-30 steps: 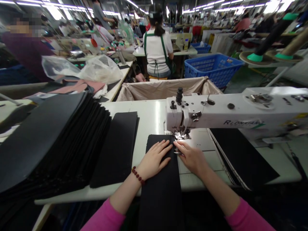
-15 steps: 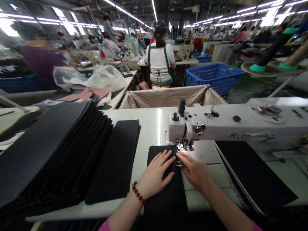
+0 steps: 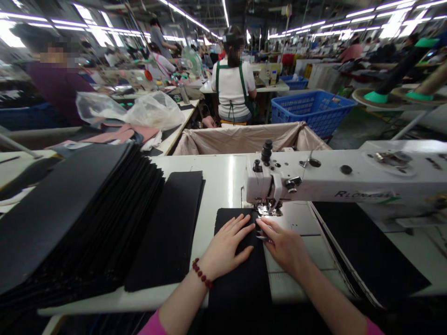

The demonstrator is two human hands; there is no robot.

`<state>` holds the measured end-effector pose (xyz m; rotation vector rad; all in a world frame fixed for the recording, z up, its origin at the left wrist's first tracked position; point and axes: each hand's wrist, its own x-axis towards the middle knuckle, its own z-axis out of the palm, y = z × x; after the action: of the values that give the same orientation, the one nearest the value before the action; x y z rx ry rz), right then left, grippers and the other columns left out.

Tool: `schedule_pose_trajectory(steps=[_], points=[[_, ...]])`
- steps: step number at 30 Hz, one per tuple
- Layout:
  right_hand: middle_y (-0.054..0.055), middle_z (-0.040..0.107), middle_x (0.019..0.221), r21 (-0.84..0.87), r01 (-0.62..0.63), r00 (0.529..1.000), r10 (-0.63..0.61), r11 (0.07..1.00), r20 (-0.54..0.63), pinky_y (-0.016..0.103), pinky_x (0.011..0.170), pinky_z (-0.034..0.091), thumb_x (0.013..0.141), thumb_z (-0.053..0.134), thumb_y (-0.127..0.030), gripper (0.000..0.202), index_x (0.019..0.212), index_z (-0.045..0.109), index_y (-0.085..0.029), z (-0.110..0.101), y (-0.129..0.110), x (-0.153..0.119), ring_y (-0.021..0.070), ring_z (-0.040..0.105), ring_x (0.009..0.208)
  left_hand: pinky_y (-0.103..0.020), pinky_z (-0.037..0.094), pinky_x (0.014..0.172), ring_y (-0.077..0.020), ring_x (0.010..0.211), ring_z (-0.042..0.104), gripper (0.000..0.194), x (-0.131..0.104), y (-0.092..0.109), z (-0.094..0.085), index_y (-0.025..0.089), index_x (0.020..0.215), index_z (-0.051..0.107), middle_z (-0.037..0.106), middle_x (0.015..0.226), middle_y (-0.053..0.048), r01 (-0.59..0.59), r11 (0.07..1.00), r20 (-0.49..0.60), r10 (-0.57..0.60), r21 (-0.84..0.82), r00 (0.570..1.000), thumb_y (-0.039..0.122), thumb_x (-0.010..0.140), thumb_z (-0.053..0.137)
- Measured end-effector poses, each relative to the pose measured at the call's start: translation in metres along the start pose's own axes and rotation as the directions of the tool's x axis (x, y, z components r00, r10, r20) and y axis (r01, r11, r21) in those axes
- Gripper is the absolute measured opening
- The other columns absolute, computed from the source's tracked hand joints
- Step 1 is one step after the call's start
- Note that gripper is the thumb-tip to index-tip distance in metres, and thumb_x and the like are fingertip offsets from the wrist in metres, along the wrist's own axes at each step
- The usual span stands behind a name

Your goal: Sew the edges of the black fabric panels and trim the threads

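Note:
My left hand (image 3: 228, 246) lies flat with its fingers spread on a black fabric panel (image 3: 240, 291), pressing it to the table. The panel's far right corner reaches the presser foot (image 3: 267, 209) of a white sewing machine (image 3: 335, 177). At the panel's right edge, just in front of the foot, rest the fingertips of my right hand (image 3: 284, 246). That hand is closed around what looks like a pair of thread snips (image 3: 262, 236); only their metal tips show, pointing left over the panel, and the rest is hidden under the palm.
To the left stand a tall stack of black panels (image 3: 80, 200) and a lower pile (image 3: 167, 228). More black panels (image 3: 366, 251) lie right of the needle plate. Behind the table is a cloth-lined bin (image 3: 240, 139), then a blue basket (image 3: 310, 109) and a seated co-worker (image 3: 232, 88).
The view has shifted slightly. Both hands and the panel stay in nearly the same place at the presser foot, with no clear change of grip.

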<state>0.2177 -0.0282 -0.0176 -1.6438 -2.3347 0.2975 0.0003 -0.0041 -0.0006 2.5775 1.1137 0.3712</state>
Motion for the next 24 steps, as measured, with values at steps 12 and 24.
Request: schedule_pose_trajectory(steps=[12, 24], points=[[0.002, 0.047, 0.143, 0.002, 0.008, 1.0, -0.008, 1.0, -0.027, 0.033, 0.088, 0.052, 0.089, 0.05, -0.017, 0.054, 0.141, 0.043, -0.031, -0.0009, -0.0002, -0.0013, 0.0209, 0.059, 0.112, -0.046, 0.028, 0.117, -0.0227, 0.141, 0.029, 0.049, -0.0001, -0.0068, -0.001, 0.029, 0.139, 0.044, 0.036, 0.152, -0.003, -0.029, 0.999, -0.029, 0.028, -0.028, 0.999, 0.031, 0.091, 0.056], [0.002, 0.047, 0.143, -0.004, -0.006, 1.0, 0.006, 1.0, -0.021, 0.033, 0.084, 0.054, 0.09, 0.051, -0.02, 0.054, 0.142, 0.041, -0.031, -0.0005, -0.0002, -0.001, 0.0211, 0.062, 0.107, -0.047, 0.025, 0.118, -0.0226, 0.136, 0.038, 0.045, -0.002, -0.0087, -0.0016, 0.029, 0.135, 0.049, 0.044, 0.146, -0.004, -0.017, 1.0, -0.05, 0.016, -0.019, 0.999, 0.025, 0.09, 0.055]])
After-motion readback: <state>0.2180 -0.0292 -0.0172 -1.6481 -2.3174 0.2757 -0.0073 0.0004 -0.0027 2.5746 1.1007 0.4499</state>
